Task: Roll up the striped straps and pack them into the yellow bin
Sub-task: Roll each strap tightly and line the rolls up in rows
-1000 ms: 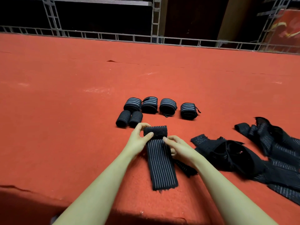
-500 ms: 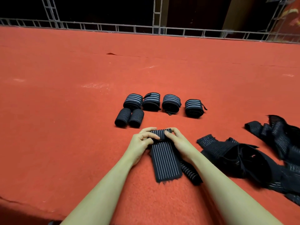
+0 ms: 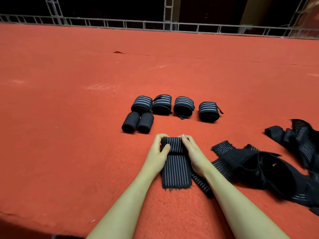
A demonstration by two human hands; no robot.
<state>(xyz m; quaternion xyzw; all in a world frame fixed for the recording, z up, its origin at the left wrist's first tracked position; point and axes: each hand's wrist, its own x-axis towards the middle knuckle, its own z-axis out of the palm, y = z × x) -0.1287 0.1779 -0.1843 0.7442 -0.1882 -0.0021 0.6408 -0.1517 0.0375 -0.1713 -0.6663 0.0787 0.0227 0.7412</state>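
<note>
- Red carpet (image 3: 69, 135) covers the whole surface; a metal truss rail (image 3: 155, 25) runs along its far edge
- Heap of unrolled striped straps (image 3: 259, 163) lies right of the hands
- Six rolled straps (image 3: 162, 104) sit in two rows just beyond the hands
- Half-rolled strap (image 3: 176, 169) lies flat between the forearms; left hand (image 3: 158, 153) and right hand (image 3: 193, 154) both curl their fingers round its rolled far end

Two bare forearms reach in from the lower edge, sleeveless as far as visible; the left hand (image 3: 158, 152) and right hand (image 3: 194, 153) wear nothing.
</note>
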